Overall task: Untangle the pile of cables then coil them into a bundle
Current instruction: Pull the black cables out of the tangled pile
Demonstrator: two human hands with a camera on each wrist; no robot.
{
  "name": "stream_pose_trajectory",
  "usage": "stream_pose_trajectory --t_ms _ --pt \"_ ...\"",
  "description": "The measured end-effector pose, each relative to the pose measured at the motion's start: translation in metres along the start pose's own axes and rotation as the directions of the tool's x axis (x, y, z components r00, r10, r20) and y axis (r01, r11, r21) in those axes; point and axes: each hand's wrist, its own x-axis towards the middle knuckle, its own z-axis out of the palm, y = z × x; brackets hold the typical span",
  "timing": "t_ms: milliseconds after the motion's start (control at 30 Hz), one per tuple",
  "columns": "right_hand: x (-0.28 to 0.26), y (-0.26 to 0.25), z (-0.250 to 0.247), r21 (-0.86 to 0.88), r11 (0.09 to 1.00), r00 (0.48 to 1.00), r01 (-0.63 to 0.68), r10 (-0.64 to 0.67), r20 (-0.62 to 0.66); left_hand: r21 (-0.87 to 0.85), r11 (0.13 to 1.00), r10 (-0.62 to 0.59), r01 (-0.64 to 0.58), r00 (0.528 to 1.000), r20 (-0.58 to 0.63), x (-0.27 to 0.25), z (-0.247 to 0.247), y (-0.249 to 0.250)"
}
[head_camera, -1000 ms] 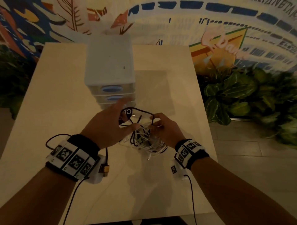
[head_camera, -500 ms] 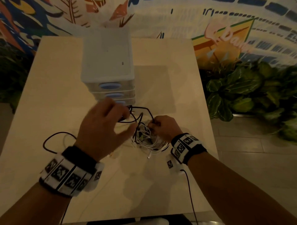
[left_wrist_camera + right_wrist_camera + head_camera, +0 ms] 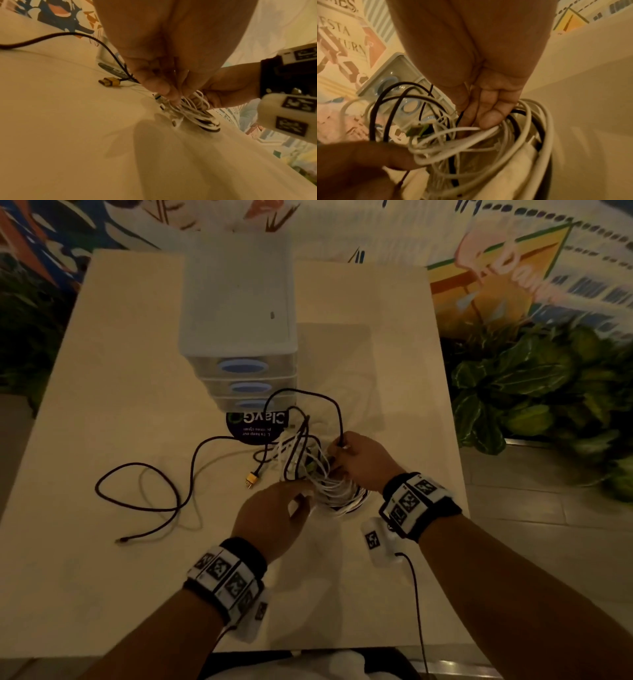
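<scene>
While both hands point(image 3: 274, 515) pinch, tangled white cables point(image 3: 308, 470), thin, rubbery, looped

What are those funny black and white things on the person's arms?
Each bare forearm wears a black wristband covered in white blocks printed with black square patterns, like puzzle codes. The other band matches. A white camera pod hangs under each wrist, trailing a thin black wire.

Dim room: beige table point(image 3: 102, 378), painted mural wall point(image 3: 513, 268), leafy plants point(image 3: 534, 392)
</scene>
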Motion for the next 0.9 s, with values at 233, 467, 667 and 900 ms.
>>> stream_pose_trajectory --t_ms 233,467,667,900 --pt "0.0 0.007 0.005 -0.236 0.969 0.994 0.075 -0.055 0.09 -0.097 0.988 -0.124 0.12 0.992 -0.037 0.014 -0.002 -0.002" --pt "-0.006 -0.008 -0.005 -0.056 0.996 0.954 0.067 -0.048 0.294 -0.155 0.977 -0.156 0.147 0.986 -0.052 0.028 -0.007 -0.008" --pt "0.002 -0.002 -0.004 -0.33 0.924 0.915 0.19 -0.045 0.402 -0.195 0.975 -0.115 0.11 0.993 -0.016 0.034 -0.011 -0.011" --pt "-0.002 -0.005 -0.015 -0.044 0.999 0.937 -0.005 0.02 0.349 -0.188 0.981 -0.054 0.039 0.995 -0.079 0.021 -0.015 -0.013"
